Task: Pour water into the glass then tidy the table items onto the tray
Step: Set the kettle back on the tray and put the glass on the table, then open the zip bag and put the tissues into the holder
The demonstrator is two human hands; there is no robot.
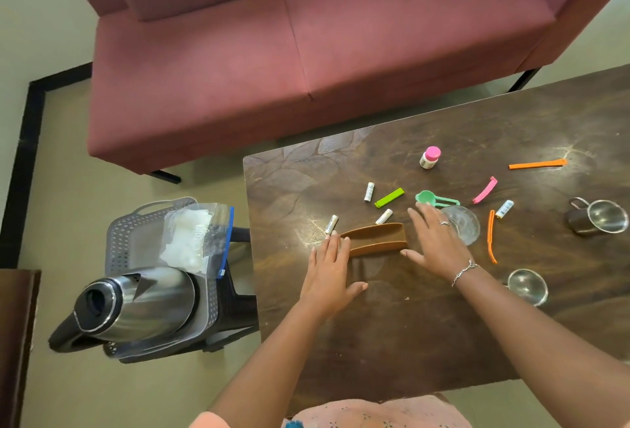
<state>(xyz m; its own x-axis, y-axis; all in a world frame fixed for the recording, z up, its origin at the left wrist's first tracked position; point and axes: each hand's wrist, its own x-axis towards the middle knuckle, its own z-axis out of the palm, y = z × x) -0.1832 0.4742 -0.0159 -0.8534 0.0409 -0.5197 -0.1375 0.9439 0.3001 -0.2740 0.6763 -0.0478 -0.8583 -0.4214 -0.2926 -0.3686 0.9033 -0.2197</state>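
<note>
While checking progress, note tray (375, 240) on table (426, 342), set between the 2 hands and holding 0 items.

Hands:
- Find left hand (329, 267) flat at tray's left end, fingers straight, gripping nothing, fingertips just beside battery 1 (331, 225).
- Find right hand (436, 240) flat at tray's right end, fingers straight and spread, gripping nothing, partly covering glass (465, 225).
- Cannot tell whether either hand presses on tray or only lies against it.

Pour step:
- Locate glass upright on table, just right of tray.
- Cannot make out any water level in it.
- Note kettle (136, 301) off table, resting on grey basket (136, 233) at left, beside bag (197, 233).
- Judge pour as unconfirmed, probably not yet done.

Tidy step:
- Judge as not begun.
- Count 12 loose items on table besides glass.
- Batteries: battery 1, battery 2 (369, 191), battery 3 (384, 216) just behind tray, and battery 4 (504, 209).
- Clips: green clip (389, 197), pink clip (484, 190), orange clip 1 (538, 164) far back, and orange clip 2 (491, 236) just right of glass.
- Others: spoon (433, 198) touching or just behind glass, bottle (429, 157), mug (600, 216) and cup (527, 286).

Remaining, by judgement:
- Fetch kettle and fill glass.
- Load all 12 items.
- Doubt mug and cup fit in so narrow a tray.
</note>
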